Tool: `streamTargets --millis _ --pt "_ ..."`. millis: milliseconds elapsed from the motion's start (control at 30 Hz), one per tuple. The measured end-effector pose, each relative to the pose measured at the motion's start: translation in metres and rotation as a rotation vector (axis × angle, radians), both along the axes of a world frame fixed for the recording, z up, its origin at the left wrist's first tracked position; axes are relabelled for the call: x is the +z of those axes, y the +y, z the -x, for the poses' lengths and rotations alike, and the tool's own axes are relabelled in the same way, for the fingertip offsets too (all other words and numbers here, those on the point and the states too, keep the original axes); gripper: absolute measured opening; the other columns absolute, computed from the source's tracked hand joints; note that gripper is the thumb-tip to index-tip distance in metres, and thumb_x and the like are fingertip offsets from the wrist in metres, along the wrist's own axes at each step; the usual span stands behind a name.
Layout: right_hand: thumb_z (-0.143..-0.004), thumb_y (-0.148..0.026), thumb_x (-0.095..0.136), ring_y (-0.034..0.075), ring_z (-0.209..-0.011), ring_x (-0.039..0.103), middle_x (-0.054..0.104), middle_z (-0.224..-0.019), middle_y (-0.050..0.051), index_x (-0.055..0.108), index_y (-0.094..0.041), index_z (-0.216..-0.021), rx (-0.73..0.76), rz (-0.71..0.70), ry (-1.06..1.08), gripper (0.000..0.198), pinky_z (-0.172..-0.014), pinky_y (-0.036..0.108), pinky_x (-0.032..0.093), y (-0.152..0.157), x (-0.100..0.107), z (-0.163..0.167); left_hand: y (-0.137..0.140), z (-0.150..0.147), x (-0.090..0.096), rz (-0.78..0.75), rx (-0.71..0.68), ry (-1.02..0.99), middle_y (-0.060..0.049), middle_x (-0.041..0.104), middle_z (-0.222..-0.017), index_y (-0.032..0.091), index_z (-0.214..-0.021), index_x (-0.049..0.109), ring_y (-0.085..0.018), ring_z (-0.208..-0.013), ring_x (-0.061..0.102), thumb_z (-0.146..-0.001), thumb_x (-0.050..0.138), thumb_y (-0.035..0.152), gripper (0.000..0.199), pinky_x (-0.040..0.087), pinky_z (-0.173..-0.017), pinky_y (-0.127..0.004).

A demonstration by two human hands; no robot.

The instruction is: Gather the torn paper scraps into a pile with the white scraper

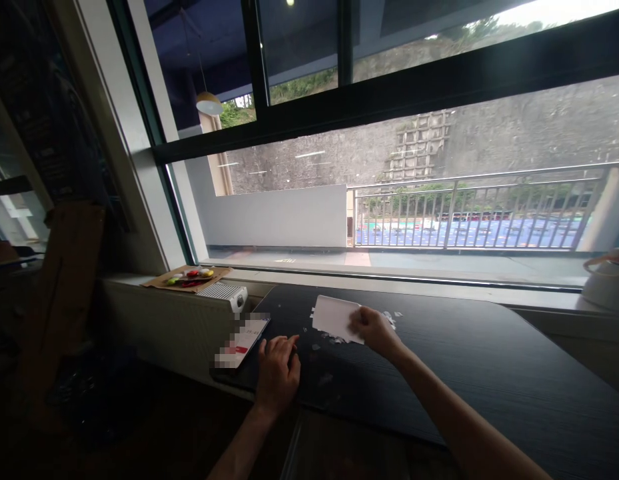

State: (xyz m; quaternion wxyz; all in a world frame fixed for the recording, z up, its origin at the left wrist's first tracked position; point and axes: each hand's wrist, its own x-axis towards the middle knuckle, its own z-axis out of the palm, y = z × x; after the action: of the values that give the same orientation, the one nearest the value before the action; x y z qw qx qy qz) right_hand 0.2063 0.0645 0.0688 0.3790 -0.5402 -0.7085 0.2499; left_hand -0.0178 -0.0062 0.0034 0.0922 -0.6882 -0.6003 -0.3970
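Note:
My right hand (370, 328) is closed on the right edge of a white rounded-corner card (334, 316), its fingers slightly blurred. The card is just above or on the black tabletop (439, 360); I cannot tell if it touches. Small torn paper scraps (334, 339) lie along its lower edge, and more show beyond my knuckles. Near the table's front left edge, my left hand (279, 373) rests with loosely bent fingers apart, nothing visible in them. Left of it lies a flat white and red item (244, 343), partly pixelated, perhaps a phone or printed card.
A large window with a dark frame (309, 130) rises behind the table. On the sill at left, a brown board (162, 281) bears several colourful small items, beside a white vented box (224, 293). A pale container (609, 277) stands far right. Cardboard (72, 267) leans at left.

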Motion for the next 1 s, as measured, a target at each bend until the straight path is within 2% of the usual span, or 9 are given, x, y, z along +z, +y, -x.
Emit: streamTargets --millis 133,300,467,667,900,1000 --pt "-0.077 -0.018 0.054 0.016 -0.062 0.053 0.063 -0.068 0.003 0.059 -0.019 -0.072 -0.040 -0.083 -0.134 0.007 -0.054 0.024 0.029 0.010 0.006 0.030 0.001 0.000 -0.001 -0.013 0.012 -0.025 -0.006 0.068 -0.094 0.019 -0.110 0.059 -0.025 -0.104 0.056 -0.080 0.041 0.016 0.035 0.028 -0.102 -0.054" --pt "-0.078 -0.014 0.053 0.017 -0.065 0.055 0.065 -0.071 0.004 0.060 -0.018 -0.076 0.015 -0.131 -0.228 0.009 -0.056 0.025 0.030 0.007 -0.003 0.052 0.002 0.000 -0.002 -0.034 0.020 -0.047 -0.006 0.067 -0.094 0.020 -0.113 0.057 -0.025 -0.104 0.056 -0.080 0.040 0.016 0.038 0.029 -0.101 -0.053" --pt "-0.078 -0.015 0.054 0.017 -0.067 0.056 0.065 -0.075 0.006 0.059 -0.016 -0.078 0.080 -0.127 -0.254 0.005 -0.058 0.024 0.034 -0.010 -0.012 0.032 0.002 -0.001 -0.003 -0.040 0.016 -0.070 -0.007 0.067 -0.095 0.019 -0.114 0.055 -0.024 -0.103 0.056 -0.080 0.039 0.016 0.038 0.027 -0.102 -0.054" --pt "-0.074 -0.016 0.055 0.014 -0.057 0.052 0.061 -0.065 0.001 0.056 -0.017 -0.069 0.190 -0.092 -0.239 0.005 -0.051 0.023 0.034 -0.020 -0.007 -0.008 0.000 0.000 -0.002 -0.039 0.019 -0.089 -0.005 0.065 -0.091 0.018 -0.117 0.051 -0.023 -0.100 0.056 -0.085 0.036 0.021 0.036 0.028 -0.102 -0.053" --pt "-0.075 -0.015 0.055 0.013 -0.057 0.048 0.056 -0.063 0.000 0.053 -0.017 -0.066 0.189 -0.109 -0.198 0.009 -0.051 0.023 0.032 -0.009 -0.009 0.007 0.002 0.003 -0.002 -0.064 0.017 -0.082 -0.005 0.065 -0.090 0.019 -0.116 0.052 -0.023 -0.098 0.057 -0.087 0.034 0.025 0.035 0.029 -0.100 -0.055" --pt "-0.074 -0.014 0.056 0.012 -0.058 0.048 0.057 -0.064 -0.001 0.055 -0.017 -0.067 0.233 -0.095 -0.201 0.008 -0.052 0.022 0.034 -0.015 -0.011 -0.002 0.003 0.005 -0.004 -0.066 0.008 -0.081 -0.005 0.064 -0.090 0.019 -0.117 0.051 -0.023 -0.097 0.057 -0.086 0.034 0.024 0.035 0.030 -0.099 -0.055"
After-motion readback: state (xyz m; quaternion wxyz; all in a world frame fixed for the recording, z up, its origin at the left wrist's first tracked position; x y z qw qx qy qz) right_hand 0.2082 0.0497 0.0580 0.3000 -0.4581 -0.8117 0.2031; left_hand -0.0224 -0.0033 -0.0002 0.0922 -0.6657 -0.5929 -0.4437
